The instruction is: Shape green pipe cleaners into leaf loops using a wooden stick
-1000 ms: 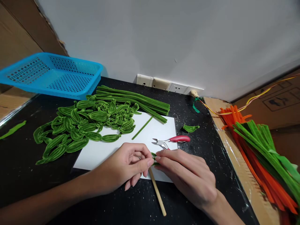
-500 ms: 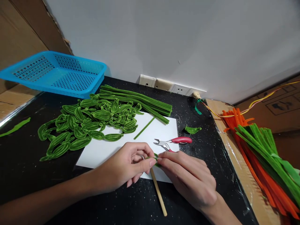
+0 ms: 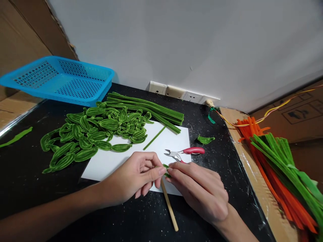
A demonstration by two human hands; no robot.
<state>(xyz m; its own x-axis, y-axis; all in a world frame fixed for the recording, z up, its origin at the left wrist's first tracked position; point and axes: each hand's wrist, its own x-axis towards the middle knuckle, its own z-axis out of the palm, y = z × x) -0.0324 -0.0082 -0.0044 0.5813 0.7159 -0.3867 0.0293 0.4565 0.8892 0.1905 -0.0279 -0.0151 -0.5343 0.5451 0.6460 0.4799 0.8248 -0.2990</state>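
Observation:
Between my two hands, over the front of a white sheet [image 3: 103, 166], is a small bent green pipe cleaner [image 3: 165, 166], mostly hidden by fingers. My left hand [image 3: 138, 174] pinches it between thumb and forefinger, its other fingers curled below. From the right, my right hand [image 3: 202, 190] has its fingers pressed together on the same piece. A wooden stick [image 3: 169, 209] slants from beneath the hands toward the front. Just behind my right hand lie red-handled nippers [image 3: 193, 150], jaws apart. One short straight green stem [image 3: 154, 137] rests on the sheet.
A heap of looped green pipe-cleaner leaves [image 3: 84, 124] covers the sheet's left. Behind lies a bundle of green stems [image 3: 148, 109]; one leaf [image 3: 205, 139] sits at right. A blue basket [image 3: 101, 90] stands back left. Orange stems [image 3: 280, 198] and wall sockets [image 3: 193, 96] border the table.
Both hands have shifted very slightly left in view, along with the stick and the scene on the right. My fingers keep their grip on the green pipe cleaner.

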